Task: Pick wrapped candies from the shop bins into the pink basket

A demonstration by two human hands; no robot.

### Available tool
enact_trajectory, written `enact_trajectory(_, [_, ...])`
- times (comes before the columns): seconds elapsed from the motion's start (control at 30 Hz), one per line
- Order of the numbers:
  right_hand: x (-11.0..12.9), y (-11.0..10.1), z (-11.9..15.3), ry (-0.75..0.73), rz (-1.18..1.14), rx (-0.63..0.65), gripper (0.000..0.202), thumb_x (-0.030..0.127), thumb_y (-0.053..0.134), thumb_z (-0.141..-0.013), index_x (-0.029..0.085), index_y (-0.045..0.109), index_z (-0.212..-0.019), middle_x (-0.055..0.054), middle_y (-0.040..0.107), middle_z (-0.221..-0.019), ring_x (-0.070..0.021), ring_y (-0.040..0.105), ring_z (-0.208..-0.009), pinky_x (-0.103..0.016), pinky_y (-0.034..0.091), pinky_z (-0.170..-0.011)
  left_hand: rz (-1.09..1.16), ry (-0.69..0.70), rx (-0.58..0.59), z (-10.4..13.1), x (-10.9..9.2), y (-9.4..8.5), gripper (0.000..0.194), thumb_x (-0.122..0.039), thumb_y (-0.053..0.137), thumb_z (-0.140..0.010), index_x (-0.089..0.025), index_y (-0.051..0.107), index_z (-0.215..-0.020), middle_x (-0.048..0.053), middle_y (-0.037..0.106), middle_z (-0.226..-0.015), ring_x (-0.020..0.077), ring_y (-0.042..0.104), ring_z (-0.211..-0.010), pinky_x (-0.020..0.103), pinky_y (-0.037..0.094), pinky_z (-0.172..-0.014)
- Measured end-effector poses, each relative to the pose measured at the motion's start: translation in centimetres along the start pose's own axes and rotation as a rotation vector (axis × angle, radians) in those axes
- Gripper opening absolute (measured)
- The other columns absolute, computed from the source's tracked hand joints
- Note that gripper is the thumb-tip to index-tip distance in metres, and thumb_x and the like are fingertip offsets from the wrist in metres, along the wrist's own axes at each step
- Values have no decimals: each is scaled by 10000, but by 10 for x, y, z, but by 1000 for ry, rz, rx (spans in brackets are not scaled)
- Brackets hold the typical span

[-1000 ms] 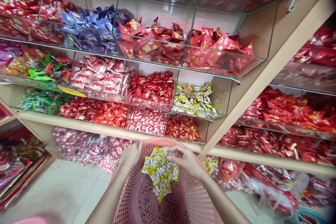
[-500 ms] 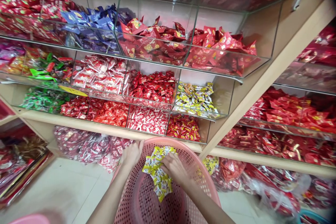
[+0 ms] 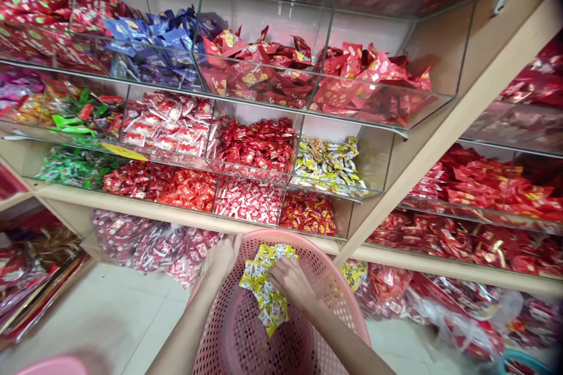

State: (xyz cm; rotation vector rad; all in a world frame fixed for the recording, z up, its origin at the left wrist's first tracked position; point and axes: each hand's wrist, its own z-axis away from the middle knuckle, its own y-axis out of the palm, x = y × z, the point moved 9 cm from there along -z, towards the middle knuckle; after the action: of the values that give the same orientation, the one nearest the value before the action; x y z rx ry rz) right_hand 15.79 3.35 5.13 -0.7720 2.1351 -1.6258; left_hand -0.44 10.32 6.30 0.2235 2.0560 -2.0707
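A pink perforated plastic basket [image 3: 246, 240] stands below the shelf's front edge. My left hand [image 3: 223, 256] is closed around its far left rim. Inside the basket lies a pile of small yellow-and-white wrapped candies [image 3: 266, 287], mostly at its far side. Reaching in from the right, my right hand [image 3: 291, 281] has its fingers curled on those candies, with the fingertips partly hidden among them. Similar yellow-and-white candies [image 3: 328, 164] fill a clear shelf bin above the basket.
Clear-fronted bins of red candies [image 3: 257, 146], blue packets [image 3: 162, 41] and other sweets line the wooden shelf [image 3: 176, 211]. Bagged candies [image 3: 153, 243] lie beneath it. A pink tub [image 3: 53, 366] and a blue tub [image 3: 523, 357] show at the bottom corners.
Almost nothing differs. My right hand shifts very slightly on the candies; my left hand stays on the basket rim.
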Motion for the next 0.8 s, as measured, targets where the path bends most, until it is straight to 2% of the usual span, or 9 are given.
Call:
enact_trajectory(0.37, [-3,-3,0,36,84,-88,112,307,539,-837,200,528,-804,-4,567,-782,-171,482,-784,-302,320,-692,-8,-10,-1,-2,1,2,681,-551,77,-869,-174,630,-998,142,676,-837,267,639,-804,365,444,-716])
enact_trajectory(0.6, [-6,-7,5,63,51,-86,159,357,556,-818,201,526,-827,-12,573,-824,-175,484,-816,-303,333,-721,-16,-1,23,0,-1,0,677,-539,75,-873,-168,617,-1035,146,676,-866,255,636,-817,342,440,-716])
enact_trajectory(0.8, [-2,-3,15,79,44,-11,236,411,597,-771,199,518,-839,-19,565,-853,-191,482,-832,-311,350,-715,-33,6,35,0,-4,-2,636,-506,88,-885,-174,607,-1044,142,676,-882,255,635,-835,351,442,-735])
